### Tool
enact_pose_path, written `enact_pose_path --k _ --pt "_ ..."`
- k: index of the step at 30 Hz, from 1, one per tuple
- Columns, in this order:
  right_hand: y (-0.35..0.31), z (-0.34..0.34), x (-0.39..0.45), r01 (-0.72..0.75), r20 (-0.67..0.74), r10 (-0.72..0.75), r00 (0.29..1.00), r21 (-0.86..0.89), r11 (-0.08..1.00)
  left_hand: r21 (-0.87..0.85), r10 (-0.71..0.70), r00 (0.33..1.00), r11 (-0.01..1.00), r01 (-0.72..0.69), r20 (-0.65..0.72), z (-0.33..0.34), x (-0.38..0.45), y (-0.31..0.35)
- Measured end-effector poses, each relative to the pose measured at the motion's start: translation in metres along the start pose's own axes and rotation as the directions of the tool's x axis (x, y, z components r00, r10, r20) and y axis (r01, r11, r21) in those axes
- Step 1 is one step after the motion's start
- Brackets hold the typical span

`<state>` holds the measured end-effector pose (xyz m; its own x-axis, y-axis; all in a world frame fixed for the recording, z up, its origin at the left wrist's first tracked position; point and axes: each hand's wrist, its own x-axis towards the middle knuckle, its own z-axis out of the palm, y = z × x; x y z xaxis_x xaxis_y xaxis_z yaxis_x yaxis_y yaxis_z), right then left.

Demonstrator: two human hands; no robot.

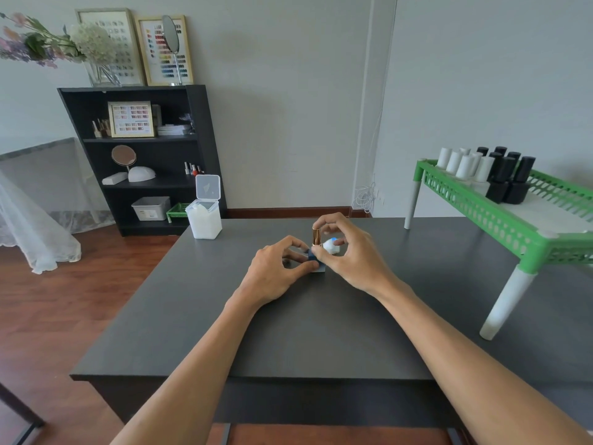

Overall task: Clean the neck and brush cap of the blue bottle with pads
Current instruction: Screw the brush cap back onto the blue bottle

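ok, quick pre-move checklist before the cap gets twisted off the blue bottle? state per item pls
1. Bottle on the table, steadied by left hand: ok.
2. Right hand fingers on the gold cap: ok.
3. Cap seated on the bottle: ok, looks upright and on.
4. Used pad with a blue stain lies right behind the bottle: ok, though close.
5. Pad box lid open, within view: ok.
6. Neck clean: cannot tell, hidden by fingers.

Left hand [276,271] steadies blue bottle [313,256]; right hand [349,252] pinches gold cap [316,236].
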<state>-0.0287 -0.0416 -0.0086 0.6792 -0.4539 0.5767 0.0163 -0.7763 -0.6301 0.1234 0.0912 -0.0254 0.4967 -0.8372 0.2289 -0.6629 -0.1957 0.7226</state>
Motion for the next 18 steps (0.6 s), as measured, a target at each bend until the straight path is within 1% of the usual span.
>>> enact_pose_path --k 6,10,13,18 --pt "-0.0006 -0.0005 -0.0006 -0.007 -0.009 0.007 1.000 -0.017 1.000 -0.004 -0.011 1.000 1.000 0.011 0.012 0.0003 0.0002 0.0015" --pt "0.0000 -0.0002 -0.0002 -0.019 0.008 0.019 1.000 0.002 1.000 0.001 -0.018 1.000 1.000 0.018 0.017 0.0000 0.0007 0.0011" --pt "-0.0007 -0.0003 -0.0007 -0.028 -0.012 0.028 1.000 -0.009 1.000 0.002 -0.012 1.000 1.000 0.012 0.014 0.0001 0.0003 0.0004" --pt "-0.0014 0.0000 -0.0002 -0.042 0.003 0.042 0.999 0.020 0.999 0.004 -0.021 1.000 1.000 0.020 0.021 -0.0002 0.0003 0.0013"
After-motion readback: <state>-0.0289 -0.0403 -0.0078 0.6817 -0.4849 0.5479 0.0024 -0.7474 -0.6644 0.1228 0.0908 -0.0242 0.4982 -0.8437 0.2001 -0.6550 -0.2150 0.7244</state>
